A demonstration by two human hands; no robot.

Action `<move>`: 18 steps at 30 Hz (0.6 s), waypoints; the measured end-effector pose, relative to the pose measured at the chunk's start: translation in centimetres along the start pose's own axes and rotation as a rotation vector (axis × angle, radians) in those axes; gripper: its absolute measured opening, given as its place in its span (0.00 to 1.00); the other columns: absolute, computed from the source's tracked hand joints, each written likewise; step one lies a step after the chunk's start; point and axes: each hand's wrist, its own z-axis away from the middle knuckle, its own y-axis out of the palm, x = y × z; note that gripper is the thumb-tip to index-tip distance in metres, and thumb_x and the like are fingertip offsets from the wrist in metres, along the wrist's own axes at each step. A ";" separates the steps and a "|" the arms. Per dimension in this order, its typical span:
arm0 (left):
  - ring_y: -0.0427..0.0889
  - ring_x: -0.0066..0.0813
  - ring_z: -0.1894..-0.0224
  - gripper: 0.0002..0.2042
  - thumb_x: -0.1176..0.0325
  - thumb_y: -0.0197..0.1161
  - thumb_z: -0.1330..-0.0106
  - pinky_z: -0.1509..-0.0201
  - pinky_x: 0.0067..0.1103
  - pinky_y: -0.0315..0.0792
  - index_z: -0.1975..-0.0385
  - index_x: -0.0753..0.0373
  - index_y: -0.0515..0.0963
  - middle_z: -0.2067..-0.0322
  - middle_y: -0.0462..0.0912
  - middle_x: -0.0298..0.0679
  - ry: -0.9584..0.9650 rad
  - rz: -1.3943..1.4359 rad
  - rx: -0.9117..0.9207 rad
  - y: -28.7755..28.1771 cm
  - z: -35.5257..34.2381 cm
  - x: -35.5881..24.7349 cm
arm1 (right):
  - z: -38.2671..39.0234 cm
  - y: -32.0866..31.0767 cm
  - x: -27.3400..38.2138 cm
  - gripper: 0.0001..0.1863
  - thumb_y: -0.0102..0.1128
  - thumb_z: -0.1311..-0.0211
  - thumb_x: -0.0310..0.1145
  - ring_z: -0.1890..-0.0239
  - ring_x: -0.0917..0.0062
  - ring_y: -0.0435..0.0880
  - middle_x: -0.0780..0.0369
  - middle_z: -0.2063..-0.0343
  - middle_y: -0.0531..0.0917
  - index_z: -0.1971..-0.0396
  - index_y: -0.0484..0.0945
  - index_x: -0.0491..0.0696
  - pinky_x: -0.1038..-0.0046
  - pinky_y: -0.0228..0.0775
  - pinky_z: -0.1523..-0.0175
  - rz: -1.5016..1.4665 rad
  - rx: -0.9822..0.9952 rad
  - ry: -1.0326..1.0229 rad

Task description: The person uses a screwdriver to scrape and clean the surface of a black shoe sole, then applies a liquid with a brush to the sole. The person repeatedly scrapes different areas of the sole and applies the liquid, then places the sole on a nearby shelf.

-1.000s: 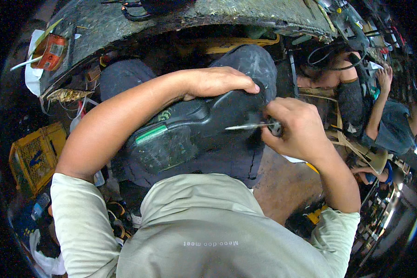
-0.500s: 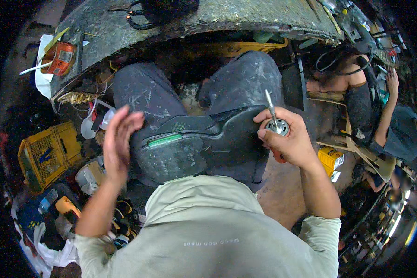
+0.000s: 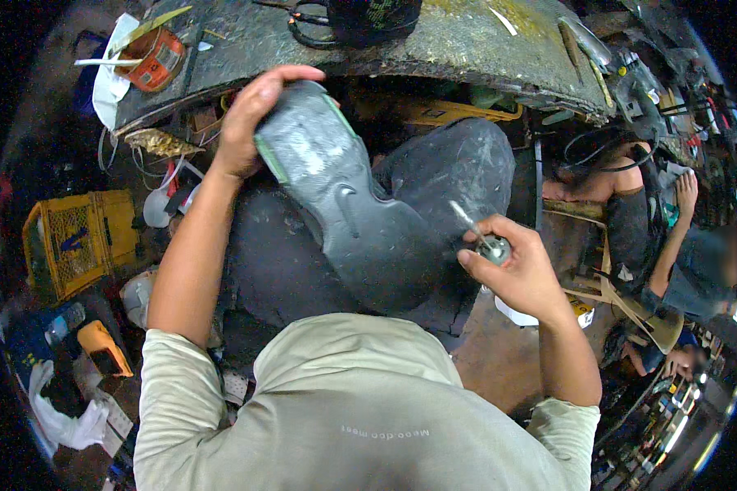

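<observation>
Over the lap, the left hand (image 3: pixel 250 123) grips a shoe sole (image 3: pixel 344 196) at its eleven-o'clock end. At four o'clock the right hand (image 3: pixel 516 274) clenches a small metal tool (image 3: pixel 485 237), clear of the sole; working it seems under way, and next the tip likely must meet the sole.

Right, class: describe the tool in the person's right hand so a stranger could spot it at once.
Start at the big dark shoe sole held over the person's lap. Just right of its heel end, the right hand grips a small tool: a round silvery handle with a thin metal spike, the only shiny thing there.
</observation>
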 end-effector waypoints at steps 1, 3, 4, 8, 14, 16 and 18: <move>0.85 0.32 0.53 0.29 0.48 0.51 0.28 0.43 0.26 0.75 0.42 0.69 0.76 0.55 0.85 0.46 -0.011 -0.012 0.031 0.6 -0.8 0.9 | -0.1 0.2 -0.1 0.12 0.72 0.43 0.31 0.73 0.73 0.84 0.63 0.73 0.84 0.61 0.82 0.44 0.72 0.76 0.65 0.127 -0.062 -0.132; 0.83 0.29 0.54 0.28 0.47 0.51 0.28 0.44 0.23 0.74 0.45 0.67 0.79 0.56 0.85 0.44 -0.007 -0.118 0.025 1.7 -2.4 2.8 | -0.6 0.7 -0.3 0.12 0.72 0.46 0.30 0.72 0.66 0.85 0.59 0.72 0.85 0.63 0.82 0.44 0.68 0.77 0.64 0.427 -0.169 -0.274; 0.81 0.27 0.52 0.26 0.46 0.51 0.27 0.43 0.22 0.72 0.48 0.66 0.81 0.55 0.85 0.41 -0.065 -0.104 -0.012 2.1 -2.6 3.6 | -1.0 0.8 -0.3 0.11 0.72 0.49 0.30 0.69 0.57 0.85 0.54 0.71 0.84 0.67 0.80 0.45 0.62 0.78 0.63 0.505 -0.253 -0.351; 0.79 0.26 0.49 0.25 0.48 0.48 0.23 0.38 0.22 0.68 0.49 0.65 0.81 0.53 0.84 0.38 -0.052 -0.179 0.078 2.8 -3.2 5.6 | -2.4 0.0 0.4 0.10 0.69 0.47 0.34 0.69 0.56 0.85 0.56 0.74 0.82 0.70 0.77 0.45 0.57 0.77 0.63 0.719 -0.174 -0.348; 0.77 0.28 0.49 0.27 0.45 0.48 0.22 0.39 0.25 0.69 0.47 0.65 0.80 0.54 0.82 0.38 -0.035 -0.222 -0.004 3.2 -3.6 6.3 | -4.2 0.0 2.0 0.11 0.68 0.46 0.36 0.70 0.57 0.85 0.55 0.75 0.81 0.70 0.78 0.45 0.57 0.77 0.64 0.815 -0.076 -0.360; 0.77 0.28 0.49 0.27 0.45 0.48 0.22 0.39 0.25 0.69 0.46 0.65 0.80 0.53 0.82 0.38 -0.046 -0.229 -0.033 3.1 -3.7 6.5 | -4.4 0.0 2.2 0.13 0.67 0.44 0.39 0.68 0.56 0.86 0.54 0.72 0.83 0.67 0.78 0.46 0.56 0.79 0.63 0.854 -0.030 -0.352; 0.77 0.29 0.49 0.27 0.44 0.49 0.22 0.39 0.25 0.69 0.45 0.65 0.79 0.52 0.81 0.38 -0.090 -0.226 -0.068 3.2 -3.6 6.7 | -4.6 0.0 2.1 0.14 0.66 0.43 0.40 0.68 0.55 0.87 0.53 0.70 0.84 0.65 0.78 0.46 0.55 0.81 0.62 0.872 0.003 -0.335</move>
